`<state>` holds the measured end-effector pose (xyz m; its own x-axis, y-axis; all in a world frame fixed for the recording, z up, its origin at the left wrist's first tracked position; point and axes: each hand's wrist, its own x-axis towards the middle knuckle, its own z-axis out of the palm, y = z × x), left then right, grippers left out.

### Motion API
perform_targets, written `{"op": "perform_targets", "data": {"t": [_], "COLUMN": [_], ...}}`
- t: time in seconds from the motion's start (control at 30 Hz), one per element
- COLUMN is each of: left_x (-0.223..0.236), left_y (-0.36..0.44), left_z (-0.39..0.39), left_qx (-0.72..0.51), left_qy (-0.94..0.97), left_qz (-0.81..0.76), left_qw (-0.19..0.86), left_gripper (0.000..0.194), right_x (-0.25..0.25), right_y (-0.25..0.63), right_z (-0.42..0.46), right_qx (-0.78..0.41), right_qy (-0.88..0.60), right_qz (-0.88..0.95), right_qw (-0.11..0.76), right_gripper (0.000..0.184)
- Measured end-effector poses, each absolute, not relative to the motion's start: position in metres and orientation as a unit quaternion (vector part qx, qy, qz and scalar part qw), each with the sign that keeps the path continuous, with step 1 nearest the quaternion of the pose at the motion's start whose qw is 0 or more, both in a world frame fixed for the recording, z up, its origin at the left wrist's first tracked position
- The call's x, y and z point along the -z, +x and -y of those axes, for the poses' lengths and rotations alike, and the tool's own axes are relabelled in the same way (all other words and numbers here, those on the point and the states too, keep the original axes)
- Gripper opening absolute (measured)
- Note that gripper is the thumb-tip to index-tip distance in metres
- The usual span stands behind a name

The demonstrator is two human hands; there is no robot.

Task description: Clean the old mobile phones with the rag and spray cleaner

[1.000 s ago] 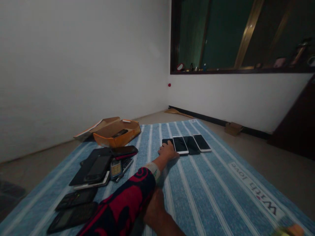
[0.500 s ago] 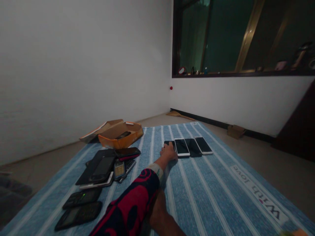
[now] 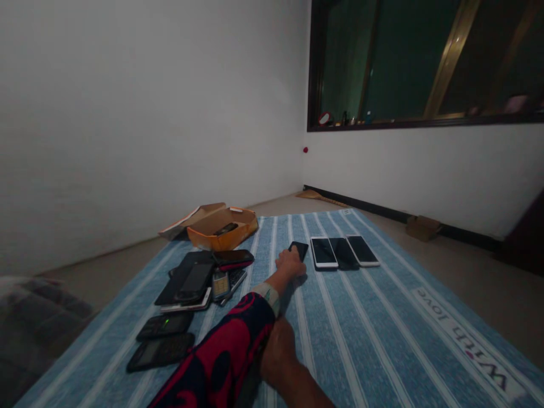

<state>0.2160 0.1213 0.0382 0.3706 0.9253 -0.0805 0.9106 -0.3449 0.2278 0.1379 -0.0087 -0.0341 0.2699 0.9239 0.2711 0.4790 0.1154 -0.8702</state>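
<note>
My left hand (image 3: 290,263), in a red and dark patterned sleeve (image 3: 229,340), reaches to the middle of the blue striped cloth. Its fingers are closed on the near end of a small black smartphone (image 3: 300,248). Just right of that lie a white smartphone (image 3: 324,253), a black smartphone (image 3: 344,253) and another white-edged smartphone (image 3: 362,250), side by side in a row. My right hand (image 3: 278,351) is closed against the left sleeve near its cuff. The sleeve partly hides its fingers.
At the left lie several stacked phones and a dark flat case (image 3: 176,283), with two keypad phones (image 3: 161,351) in front. Behind them stands an open orange cardboard box (image 3: 221,241) with a phone inside. Printed lettering (image 3: 463,340) runs along the cloth's right side. Grey checked fabric (image 3: 42,323) shows at far left.
The view has turned slightly left. My left hand has shifted a little left relative to the phone row, and more of the small black smartphone shows, with a gap beside the white one.
</note>
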Motion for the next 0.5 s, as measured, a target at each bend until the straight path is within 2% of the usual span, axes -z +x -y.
{"op": "perform_targets", "data": {"t": [0.13, 0.2, 0.5], "left_x": [-0.040, -0.040, -0.048], "left_y": [0.174, 0.150, 0.079], "left_z": [-0.101, -0.091, -0.075], "left_qx": [-0.002, 0.007, 0.039], "left_qy": [0.845, 0.851, 0.844], "left_qz": [-0.526, -0.517, -0.532], "left_qw": [0.102, 0.092, 0.062], "left_gripper": [0.078, 0.076, 0.067], "right_x": [0.026, 0.022, 0.026], "right_y": [0.141, 0.143, 0.141], "right_z": [0.017, 0.020, 0.024], "right_qx": [-0.159, -0.133, -0.180], "right_qy": [-0.657, -0.663, -0.594], "right_qz": [0.602, 0.620, 0.622], "right_qw": [0.425, 0.398, 0.477], "right_gripper": [0.023, 0.021, 0.026]}}
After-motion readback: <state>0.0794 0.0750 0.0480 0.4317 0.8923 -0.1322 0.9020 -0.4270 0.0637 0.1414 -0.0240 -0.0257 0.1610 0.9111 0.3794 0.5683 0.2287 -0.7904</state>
